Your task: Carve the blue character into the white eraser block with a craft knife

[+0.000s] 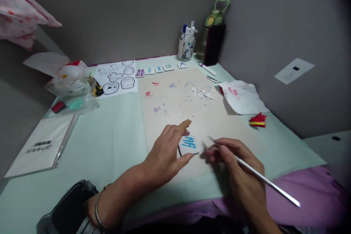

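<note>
My left hand [167, 151] rests on a beige work mat [170, 113] and pinches a small white tile with blue strokes [189, 144] between thumb and forefinger; the forefinger wears a tan bandage. My right hand [237, 164] grips a thin silver-handled tool [270, 182] like a pen, its tip close to the tile's right edge. White shavings [203, 94] lie farther up the mat.
A row of small lettered tiles [159, 69], a cup of pens [187, 45], a water bottle [215, 29], a marker [207, 69], a stained tissue [241, 97], red scraps [257, 120], an outline sheet [116, 77], a wrapped pack [41, 146], and bagged items [71, 80] surround the mat.
</note>
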{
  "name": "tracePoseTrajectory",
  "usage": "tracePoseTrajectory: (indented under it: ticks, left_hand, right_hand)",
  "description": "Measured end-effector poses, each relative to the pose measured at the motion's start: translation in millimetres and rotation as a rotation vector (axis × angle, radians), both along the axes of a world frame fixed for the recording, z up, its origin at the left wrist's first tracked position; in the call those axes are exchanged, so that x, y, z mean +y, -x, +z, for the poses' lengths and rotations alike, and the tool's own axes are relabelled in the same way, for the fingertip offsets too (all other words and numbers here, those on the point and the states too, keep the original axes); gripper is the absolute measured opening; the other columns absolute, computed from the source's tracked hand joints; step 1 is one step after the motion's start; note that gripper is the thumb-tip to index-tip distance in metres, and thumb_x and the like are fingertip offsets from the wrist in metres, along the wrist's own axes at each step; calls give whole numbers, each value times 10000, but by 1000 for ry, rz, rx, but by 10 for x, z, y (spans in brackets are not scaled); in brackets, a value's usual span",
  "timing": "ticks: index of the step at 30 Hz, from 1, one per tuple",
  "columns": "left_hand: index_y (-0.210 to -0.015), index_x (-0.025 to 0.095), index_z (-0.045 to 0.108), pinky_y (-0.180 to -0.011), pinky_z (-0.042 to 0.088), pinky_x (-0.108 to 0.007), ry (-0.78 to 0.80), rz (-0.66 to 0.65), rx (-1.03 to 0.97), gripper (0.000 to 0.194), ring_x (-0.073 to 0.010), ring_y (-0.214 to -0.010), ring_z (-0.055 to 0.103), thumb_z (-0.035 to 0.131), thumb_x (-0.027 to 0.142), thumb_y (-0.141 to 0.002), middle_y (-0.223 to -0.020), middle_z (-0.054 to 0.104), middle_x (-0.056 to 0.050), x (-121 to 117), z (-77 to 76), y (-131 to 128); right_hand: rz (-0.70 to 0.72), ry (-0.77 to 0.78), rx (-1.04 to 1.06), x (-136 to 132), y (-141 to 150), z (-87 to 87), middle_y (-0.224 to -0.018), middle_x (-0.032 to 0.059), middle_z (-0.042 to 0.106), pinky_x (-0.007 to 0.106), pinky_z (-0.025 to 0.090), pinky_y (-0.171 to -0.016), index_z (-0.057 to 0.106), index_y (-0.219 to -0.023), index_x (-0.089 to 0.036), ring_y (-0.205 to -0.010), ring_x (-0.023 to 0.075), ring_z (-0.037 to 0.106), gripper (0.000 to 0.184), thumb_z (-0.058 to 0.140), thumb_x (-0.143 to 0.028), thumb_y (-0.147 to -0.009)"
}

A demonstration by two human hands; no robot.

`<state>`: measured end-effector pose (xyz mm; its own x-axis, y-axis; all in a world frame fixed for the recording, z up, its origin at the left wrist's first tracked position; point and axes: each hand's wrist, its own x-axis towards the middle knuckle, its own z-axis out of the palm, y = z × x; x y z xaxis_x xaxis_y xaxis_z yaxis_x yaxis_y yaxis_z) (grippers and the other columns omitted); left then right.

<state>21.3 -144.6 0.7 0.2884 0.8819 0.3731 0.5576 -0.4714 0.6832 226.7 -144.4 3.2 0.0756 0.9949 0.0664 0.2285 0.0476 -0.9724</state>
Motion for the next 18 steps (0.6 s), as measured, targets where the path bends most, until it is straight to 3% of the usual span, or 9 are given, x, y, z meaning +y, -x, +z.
tracePoseTrajectory:
  ticks: [3,7,11,15,18]
  left_hand:
    - [-1553,166,274,-993,479,-409,-57,-43,-34,757,-248,-1113,541,685,158,-917,-1260,613,-106,-14,47,13]
    - [-1557,183,291,-1002,477,-397,-109,-65,-38,725,-241,-1120,543,676,176,-944,-1267,622,-100,-17,95,26]
    - [-1523,164,355,-1003,491,-417,-163,-30,-22,658,-255,-1140,535,676,176,-948,-1278,612,-123,-22,119,29]
    - [-1484,162,407,-899,558,-362,-154,-14,-125,553,-207,-969,618,630,163,-978,-1071,673,-79,-59,115,-1]
    - [-1485,192,405,-922,574,-335,-84,-28,-204,554,-178,-930,669,620,124,-979,-979,704,-34,-74,80,-37]
  right_hand:
    - [-17,-29,10,-16,44,29,-829,23,792,243,598,-708,729,-1018,-254,-720,154,739,200,644,-423,-953]
    - [80,-107,-92,-10,108,32,-827,-5,742,207,558,-646,686,-869,-247,-710,135,692,113,757,-333,-848]
    - [48,-91,-54,2,153,3,-796,-22,697,206,543,-623,654,-846,-243,-685,124,660,138,768,-321,-840]
    - [15,-85,-23,-9,178,-5,-768,-21,687,197,540,-585,659,-838,-239,-660,124,654,158,789,-326,-823]
    - [27,-103,1,-25,181,4,-753,-24,690,185,550,-594,663,-825,-240,-659,121,665,153,796,-314,-820]
